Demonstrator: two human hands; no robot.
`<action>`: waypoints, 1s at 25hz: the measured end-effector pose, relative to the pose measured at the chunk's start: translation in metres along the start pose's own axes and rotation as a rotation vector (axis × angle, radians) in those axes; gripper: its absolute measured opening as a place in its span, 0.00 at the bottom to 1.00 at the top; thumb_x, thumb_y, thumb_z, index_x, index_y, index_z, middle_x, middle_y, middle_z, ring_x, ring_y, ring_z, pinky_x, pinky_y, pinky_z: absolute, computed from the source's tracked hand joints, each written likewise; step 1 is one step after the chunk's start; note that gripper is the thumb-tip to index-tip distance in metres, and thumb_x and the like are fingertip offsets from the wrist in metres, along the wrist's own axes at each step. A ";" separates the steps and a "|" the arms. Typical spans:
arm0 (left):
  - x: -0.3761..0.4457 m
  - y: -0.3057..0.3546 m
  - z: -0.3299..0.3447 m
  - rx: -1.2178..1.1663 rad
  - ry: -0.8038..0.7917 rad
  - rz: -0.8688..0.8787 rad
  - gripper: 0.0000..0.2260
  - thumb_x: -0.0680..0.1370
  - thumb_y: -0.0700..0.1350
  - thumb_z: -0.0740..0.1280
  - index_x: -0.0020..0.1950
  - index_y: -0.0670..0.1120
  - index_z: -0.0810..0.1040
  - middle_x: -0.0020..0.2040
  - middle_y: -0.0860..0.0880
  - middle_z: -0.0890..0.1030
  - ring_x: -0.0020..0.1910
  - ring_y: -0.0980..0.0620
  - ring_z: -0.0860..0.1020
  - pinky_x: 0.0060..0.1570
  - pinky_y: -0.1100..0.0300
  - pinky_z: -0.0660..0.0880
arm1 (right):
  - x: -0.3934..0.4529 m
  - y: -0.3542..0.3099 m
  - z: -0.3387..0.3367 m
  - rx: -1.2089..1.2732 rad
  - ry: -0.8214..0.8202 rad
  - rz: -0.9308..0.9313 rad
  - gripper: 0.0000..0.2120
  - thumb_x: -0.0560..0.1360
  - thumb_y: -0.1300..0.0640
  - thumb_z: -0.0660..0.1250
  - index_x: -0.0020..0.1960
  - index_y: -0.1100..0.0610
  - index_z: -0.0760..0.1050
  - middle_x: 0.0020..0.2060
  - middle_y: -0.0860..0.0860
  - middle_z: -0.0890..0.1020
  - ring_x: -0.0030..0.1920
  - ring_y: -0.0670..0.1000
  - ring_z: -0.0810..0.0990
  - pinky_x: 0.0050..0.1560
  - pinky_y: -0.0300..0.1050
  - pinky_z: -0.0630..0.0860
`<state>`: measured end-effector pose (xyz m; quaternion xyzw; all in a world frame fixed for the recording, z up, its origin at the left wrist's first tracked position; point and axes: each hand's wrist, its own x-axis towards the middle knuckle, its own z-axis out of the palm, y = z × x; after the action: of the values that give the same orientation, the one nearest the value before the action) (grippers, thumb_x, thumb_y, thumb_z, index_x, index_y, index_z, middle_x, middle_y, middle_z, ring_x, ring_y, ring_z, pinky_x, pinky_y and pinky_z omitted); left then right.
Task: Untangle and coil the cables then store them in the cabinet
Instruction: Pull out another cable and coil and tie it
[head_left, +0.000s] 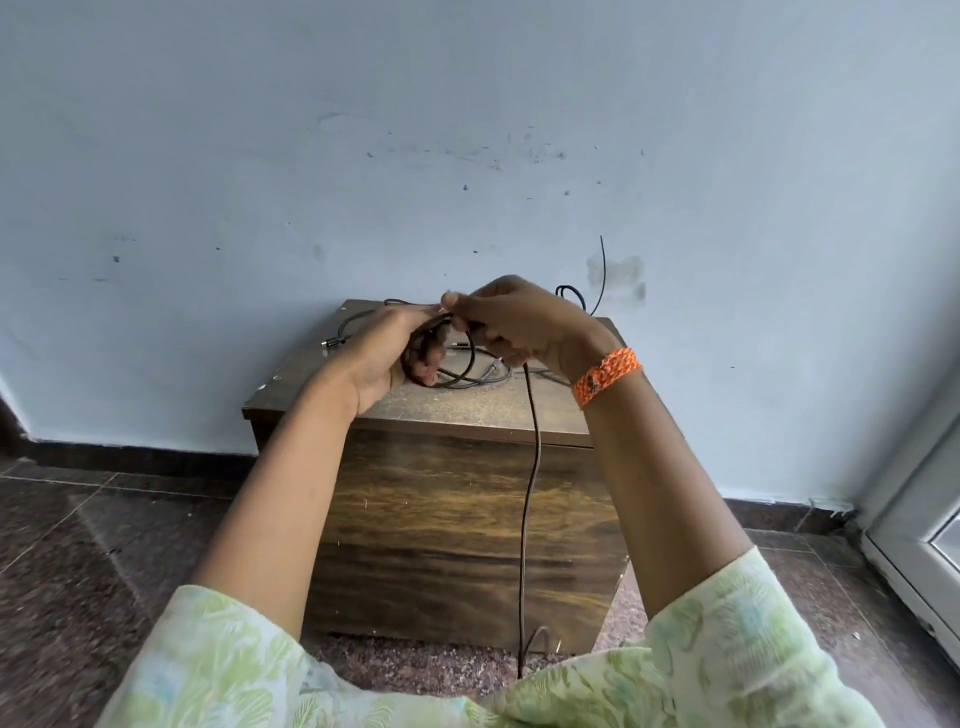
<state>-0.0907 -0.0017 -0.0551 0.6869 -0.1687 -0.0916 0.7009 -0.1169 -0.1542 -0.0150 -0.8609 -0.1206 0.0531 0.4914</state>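
Observation:
A small dark wooden cabinet (467, 499) stands against the pale blue wall. Above its top, my left hand (402, 351) holds several loops of a dark braided cable (531, 467) wound round its fingers. My right hand (511, 322), with an orange band at the wrist, pinches the same cable just beside the left fingers. The cable's free length hangs straight down in front of the cabinet to the floor. Other cables (358, 330) lie loose on the cabinet top behind my hands, and a thin black cable end (602, 270) sticks up at the back right.
A dark speckled stone floor (104, 545) surrounds the cabinet. A white door frame (919, 525) stands at the right edge. The wall is directly behind the cabinet. My green patterned sleeves fill the bottom of the view.

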 end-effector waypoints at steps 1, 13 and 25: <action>0.000 0.000 -0.001 -0.089 -0.046 -0.019 0.15 0.82 0.44 0.53 0.37 0.44 0.70 0.21 0.54 0.66 0.19 0.57 0.62 0.24 0.64 0.61 | 0.001 0.002 -0.002 0.036 0.080 0.004 0.18 0.81 0.49 0.61 0.35 0.56 0.70 0.26 0.49 0.65 0.22 0.45 0.60 0.23 0.35 0.56; -0.003 -0.002 -0.005 -0.359 -0.228 -0.072 0.13 0.82 0.47 0.52 0.42 0.43 0.70 0.26 0.54 0.63 0.21 0.59 0.62 0.21 0.66 0.62 | 0.009 0.009 0.000 -0.324 0.309 -0.183 0.23 0.79 0.48 0.64 0.28 0.56 0.68 0.23 0.49 0.65 0.20 0.45 0.60 0.21 0.34 0.57; 0.009 -0.004 -0.026 -0.670 0.176 0.107 0.13 0.80 0.43 0.52 0.37 0.48 0.68 0.23 0.55 0.62 0.18 0.59 0.57 0.19 0.66 0.52 | -0.008 0.011 -0.032 -0.057 0.399 -0.056 0.10 0.78 0.55 0.66 0.47 0.59 0.84 0.29 0.49 0.73 0.26 0.45 0.63 0.22 0.35 0.59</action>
<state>-0.0729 0.0191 -0.0584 0.4142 -0.1040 -0.0456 0.9031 -0.1162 -0.1878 -0.0082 -0.8643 -0.0465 -0.1356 0.4822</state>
